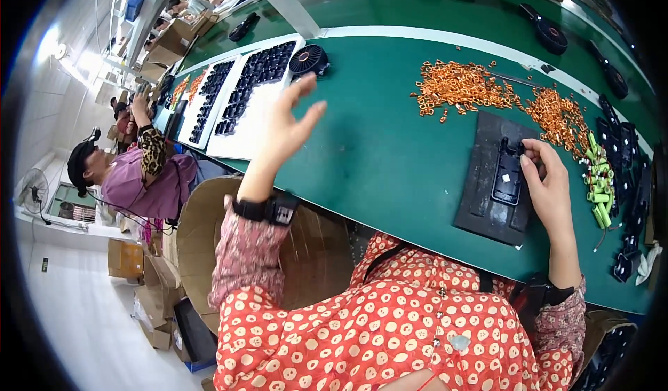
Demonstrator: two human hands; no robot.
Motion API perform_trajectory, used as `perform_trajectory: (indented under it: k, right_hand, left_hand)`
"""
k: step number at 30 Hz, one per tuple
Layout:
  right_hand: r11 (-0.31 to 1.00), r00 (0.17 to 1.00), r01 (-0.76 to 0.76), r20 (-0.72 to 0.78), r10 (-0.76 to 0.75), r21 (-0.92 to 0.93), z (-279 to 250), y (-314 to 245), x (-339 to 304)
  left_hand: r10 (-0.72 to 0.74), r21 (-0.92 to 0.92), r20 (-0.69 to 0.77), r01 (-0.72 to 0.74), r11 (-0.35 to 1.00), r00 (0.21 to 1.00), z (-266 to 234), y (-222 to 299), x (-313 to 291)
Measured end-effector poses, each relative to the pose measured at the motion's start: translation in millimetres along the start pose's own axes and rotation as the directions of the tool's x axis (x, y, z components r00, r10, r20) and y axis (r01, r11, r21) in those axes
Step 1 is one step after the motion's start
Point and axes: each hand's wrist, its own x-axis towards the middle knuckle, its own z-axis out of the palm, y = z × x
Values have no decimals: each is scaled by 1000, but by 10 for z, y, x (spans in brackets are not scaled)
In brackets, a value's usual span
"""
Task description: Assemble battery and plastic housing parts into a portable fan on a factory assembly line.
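My left hand (287,130) is raised over the left part of the green table (376,147), fingers apart and holding nothing. Just beyond its fingertips lies a round black fan head (308,60) with radial ribs, beside a white tray (240,135) of small black parts. At the right, my right hand (551,185) grips the right edge of a long black plastic housing (506,182) between thumb and fingers. This housing lies open side up on a dark flat mat (476,213), with a small white square inside it.
Two heaps of small orange metal pieces (456,88) lie beyond the mat. Green battery cells (600,189) with wires and black plastic shells (630,182) crowd the right side. Black handheld fans (550,36) rest on the farther green strip. A co-worker (139,182) sits at the left.
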Motion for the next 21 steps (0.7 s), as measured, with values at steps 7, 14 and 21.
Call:
perform_trajectory:
  k: [7, 14, 21]
  right_hand:
    - [967, 986, -109, -95, 134, 230, -36, 196, 54]
    - [792, 992, -122, 94, 81, 599, -155, -178, 275]
    - [583, 971, -194, 239, 0, 789, -65, -752, 509]
  left_hand:
    - [-363, 541, -167, 394, 744, 916, 561, -962, 1139]
    - [197, -50, -241, -215, 975, 950, 652, 327, 687]
    - [533, -410, -269, -596, 690, 802, 1021, 1660, 272]
